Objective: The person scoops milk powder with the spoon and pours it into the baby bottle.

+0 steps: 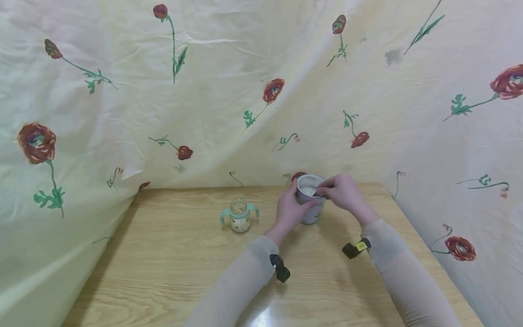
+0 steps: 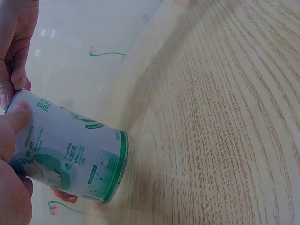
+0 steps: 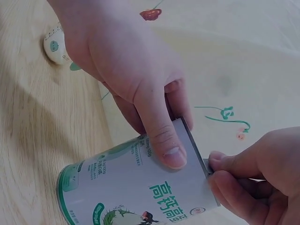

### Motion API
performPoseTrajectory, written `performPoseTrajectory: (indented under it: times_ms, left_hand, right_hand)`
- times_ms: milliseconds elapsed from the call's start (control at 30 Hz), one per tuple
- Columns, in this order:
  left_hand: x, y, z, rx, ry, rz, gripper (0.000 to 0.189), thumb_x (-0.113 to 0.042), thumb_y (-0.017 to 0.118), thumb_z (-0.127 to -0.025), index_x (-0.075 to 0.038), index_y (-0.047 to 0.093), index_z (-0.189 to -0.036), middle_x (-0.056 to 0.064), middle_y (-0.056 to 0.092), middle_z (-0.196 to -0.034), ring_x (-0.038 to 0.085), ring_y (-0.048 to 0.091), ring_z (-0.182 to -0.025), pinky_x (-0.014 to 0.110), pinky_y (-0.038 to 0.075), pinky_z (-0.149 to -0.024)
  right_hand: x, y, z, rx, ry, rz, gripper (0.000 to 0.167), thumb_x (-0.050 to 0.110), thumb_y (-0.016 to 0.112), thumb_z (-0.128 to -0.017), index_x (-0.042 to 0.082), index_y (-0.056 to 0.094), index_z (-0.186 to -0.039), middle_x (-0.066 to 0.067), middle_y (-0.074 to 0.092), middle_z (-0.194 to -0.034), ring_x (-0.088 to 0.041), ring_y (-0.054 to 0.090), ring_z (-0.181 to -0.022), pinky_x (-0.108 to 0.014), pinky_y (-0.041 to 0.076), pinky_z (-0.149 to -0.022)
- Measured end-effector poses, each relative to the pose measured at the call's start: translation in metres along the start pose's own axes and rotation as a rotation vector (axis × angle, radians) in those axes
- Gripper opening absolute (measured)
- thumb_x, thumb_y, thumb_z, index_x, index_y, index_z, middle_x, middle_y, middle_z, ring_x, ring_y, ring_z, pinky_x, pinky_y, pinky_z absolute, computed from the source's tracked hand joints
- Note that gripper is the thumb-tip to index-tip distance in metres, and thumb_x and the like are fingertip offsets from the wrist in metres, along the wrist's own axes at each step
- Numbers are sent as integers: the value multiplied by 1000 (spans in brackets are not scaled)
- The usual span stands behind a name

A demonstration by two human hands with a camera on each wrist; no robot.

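Note:
A white and green milk powder can (image 1: 312,213) stands on the table, its top open and a pale inside showing in the head view. Around its upper side grips my left hand (image 1: 289,208), the thumb lying on the printed wall in the right wrist view. At the can's rim, my right hand (image 1: 344,193) pinches a small grey piece (image 3: 209,165) between thumb and fingers. Most of that piece is hidden, so its kind cannot be told. To the left stands a clear baby bottle (image 1: 240,222) with two teal handles and no lid on it.
The wooden table (image 1: 175,263) ends at a flower-printed cloth (image 1: 220,100), which hangs behind and along both sides. Small black devices sit on both wrists, one (image 1: 279,268) on the left and one (image 1: 355,248) with a yellow label on the right.

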State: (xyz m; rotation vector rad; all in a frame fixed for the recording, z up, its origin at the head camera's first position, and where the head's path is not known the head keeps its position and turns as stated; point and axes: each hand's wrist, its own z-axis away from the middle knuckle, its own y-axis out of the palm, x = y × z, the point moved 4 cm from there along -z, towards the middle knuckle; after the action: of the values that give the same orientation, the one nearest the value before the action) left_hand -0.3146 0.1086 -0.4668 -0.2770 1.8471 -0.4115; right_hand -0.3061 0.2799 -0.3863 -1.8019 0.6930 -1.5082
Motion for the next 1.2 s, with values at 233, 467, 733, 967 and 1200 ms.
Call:
performPoseTrajectory:
  times_ms: [233, 467, 733, 967, 1200]
  left_hand:
    - [-1, 0, 0, 0, 6, -9, 91, -34, 89, -91, -13, 41, -166, 5, 57, -157, 23, 56, -142, 41, 51, -113]
    - [-4, -1, -1, -16, 33, -12, 82, -32, 91, -89, -16, 51, -159, 2, 64, -149, 20, 60, -136, 39, 53, -111]
    - [-2, -1, -1, -15, 20, -19, 86, -35, 91, -88, -14, 50, -160, 3, 63, -151, 20, 59, -138, 38, 51, -113]
    - [-3, -4, -1, -18, 19, 1, 84, -33, 93, -86, -18, 52, -158, 0, 65, -148, 20, 61, -136, 40, 51, -112]
    - [-2, -3, -2, -18, 12, 34, 84, -34, 94, -85, -21, 53, -157, -3, 63, -150, 19, 59, -138, 40, 49, -115]
  right_hand:
    - [-7, 1, 1, -29, 38, -73, 25, 18, 72, -104, -3, 80, -114, -15, 80, -101, -25, 75, -89, -36, 59, -76]
    - [-19, 4, 6, -103, 115, -250, 34, 22, 71, -106, -7, 75, -123, -21, 78, -113, -15, 75, -91, -27, 61, -81]
    - [-34, 15, 16, -238, 179, -581, 41, 18, 72, -104, -13, 68, -131, -20, 75, -118, -1, 73, -88, -17, 60, -83]
    - [-41, 27, 25, -385, 220, -827, 41, 11, 74, -102, -17, 65, -131, -2, 75, -106, -5, 75, -90, -20, 60, -88]
    - [-51, 46, 38, -555, 296, -1066, 39, 8, 76, -100, -13, 65, -131, -4, 73, -106, -13, 77, -98, -22, 60, -91]
